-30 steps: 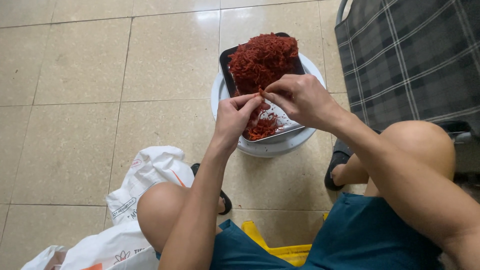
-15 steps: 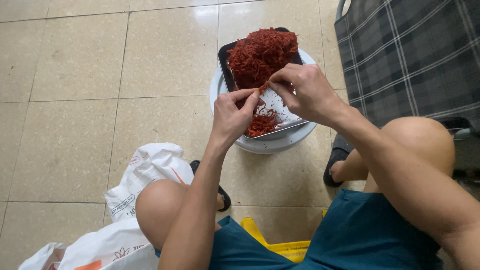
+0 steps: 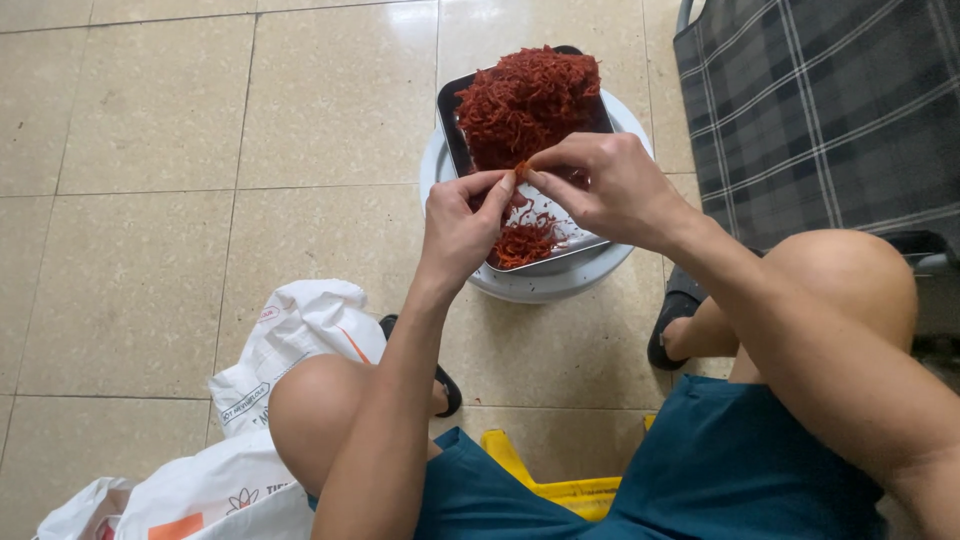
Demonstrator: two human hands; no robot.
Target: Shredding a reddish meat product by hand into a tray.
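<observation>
A metal tray (image 3: 452, 130) heaped with red shredded strands (image 3: 530, 95) rests on a round white stool (image 3: 560, 280) on the tiled floor. A smaller pile of strands (image 3: 523, 243) lies at the tray's near end. My left hand (image 3: 460, 225) and my right hand (image 3: 605, 185) meet above the tray. Their fingertips pinch a small red piece (image 3: 521, 172) between them.
A white plastic bag (image 3: 285, 345) lies on the floor by my left knee (image 3: 320, 400). A plaid-covered chair (image 3: 820, 110) stands at the right. Black sandals (image 3: 672, 315) are on my feet, and a yellow stool edge (image 3: 545, 485) shows under me.
Both hands have lifted slightly from the near pile and come together above the tray, pinching a small piece. The view has shifted a little.
</observation>
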